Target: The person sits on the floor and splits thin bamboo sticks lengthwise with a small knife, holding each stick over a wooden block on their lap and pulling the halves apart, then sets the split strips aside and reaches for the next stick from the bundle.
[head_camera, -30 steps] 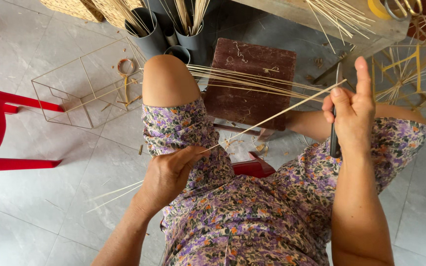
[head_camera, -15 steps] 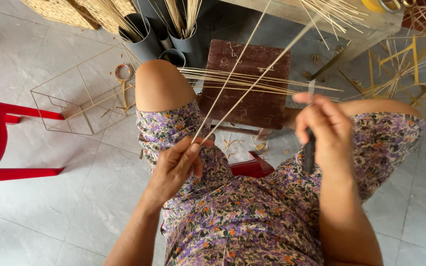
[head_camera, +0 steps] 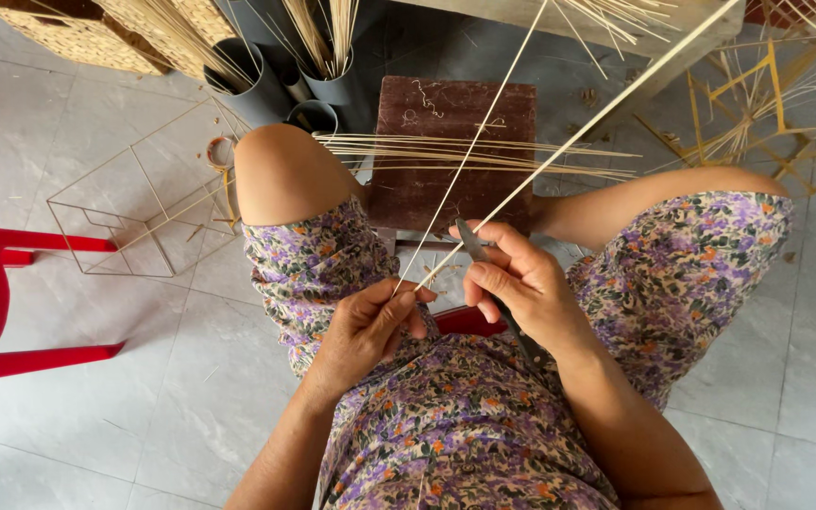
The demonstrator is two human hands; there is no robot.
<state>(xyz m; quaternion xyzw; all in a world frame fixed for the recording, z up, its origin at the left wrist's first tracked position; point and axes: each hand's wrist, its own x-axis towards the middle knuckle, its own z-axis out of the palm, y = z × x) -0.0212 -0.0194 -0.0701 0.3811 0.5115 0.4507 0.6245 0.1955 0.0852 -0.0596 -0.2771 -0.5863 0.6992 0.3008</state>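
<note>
My left hand [head_camera: 366, 327] pinches the near ends of two long thin bamboo strips [head_camera: 512, 187] above my lap. The strips fan apart as they rise toward the top of the view. My right hand [head_camera: 519, 281] grips a dark-bladed knife [head_camera: 473, 244], its tip set where the two strips meet. I sit in a purple floral dress [head_camera: 446, 416] with both knees spread.
A dark brown wooden block [head_camera: 455, 118] stands in front of me with a bundle of thin strips [head_camera: 484, 153] across it. Grey tubes [head_camera: 328, 80] hold more strips. A wire-thin box frame [head_camera: 139, 203], woven baskets [head_camera: 96, 28] and a red plastic chair [head_camera: 2, 302] are on the left; yellow frames [head_camera: 757, 104] on the right.
My right hand has come down and in from shoulder height, bringing the knife to the strip held by my left hand. The strip now stands as two diverging lengths.
</note>
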